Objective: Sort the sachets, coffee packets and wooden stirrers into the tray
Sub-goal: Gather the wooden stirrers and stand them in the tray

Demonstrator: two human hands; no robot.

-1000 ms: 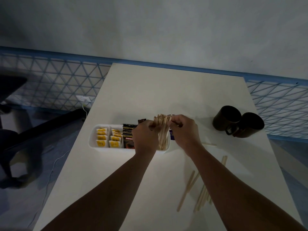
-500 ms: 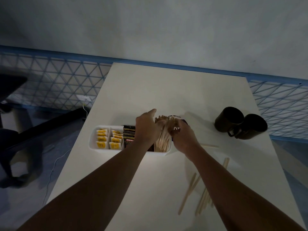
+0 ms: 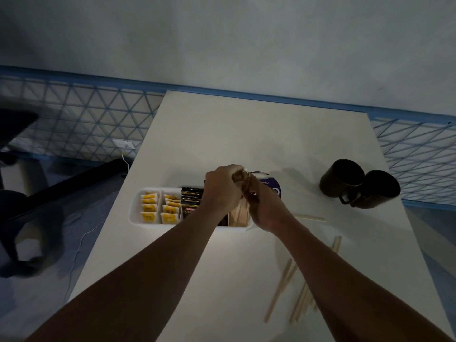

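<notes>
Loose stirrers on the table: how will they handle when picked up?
The loose stirrers look thin and flat, so probably light and stiff but snappable. Lying flush on the table, they are likely hard to pinch; sliding them to the edge may help. Flat, so unlikely to roll.

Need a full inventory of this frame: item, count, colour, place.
tray: one, white, divided, on the table's near left.
sachets: two rows, white and yellow, upright in the tray's two left compartments; exact count unclear.
coffee packets: a stack, dark with red print, in the middle compartment.
stirrers in tray: a bundle, pale wood, right compartment, under both hands.
loose stirrers: several, pale wood, on the table near right; one more beside the right wrist.
mugs: two, dark, touching, far right of the table.
round lid or container: one, white and purple, behind the tray, partly hidden.
table: one, white.
left hand: on the bundle.
right hand: on the bundle.
</notes>
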